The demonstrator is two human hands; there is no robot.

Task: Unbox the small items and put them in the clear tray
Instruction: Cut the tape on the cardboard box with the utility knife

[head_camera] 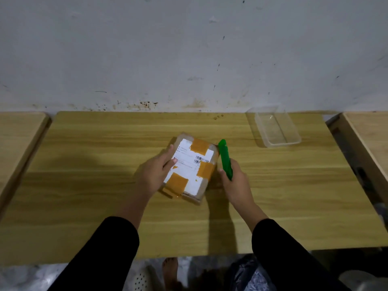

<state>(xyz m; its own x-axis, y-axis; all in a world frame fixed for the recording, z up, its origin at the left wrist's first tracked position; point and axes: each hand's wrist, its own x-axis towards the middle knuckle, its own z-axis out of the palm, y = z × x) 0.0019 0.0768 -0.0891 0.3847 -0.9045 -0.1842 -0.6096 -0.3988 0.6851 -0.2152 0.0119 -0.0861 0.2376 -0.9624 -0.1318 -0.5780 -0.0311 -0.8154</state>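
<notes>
A small cardboard box (192, 168) with a white shipping label and orange-brown tape patches lies closed in the middle of the wooden table (84, 185). My left hand (156, 172) rests on its left side, fingers laid over the label. My right hand (234, 181) grips a green box cutter (225, 159), held upright against the box's right edge. The clear tray (277, 127) stands empty at the back right of the table, well apart from both hands.
A stained white wall runs right behind the table. Two more wooden surfaces flank it, one at the left (16, 139) and one at the right (369, 135). Below the front edge a bare foot (170, 269) and a dark bag (247, 274) are on the floor.
</notes>
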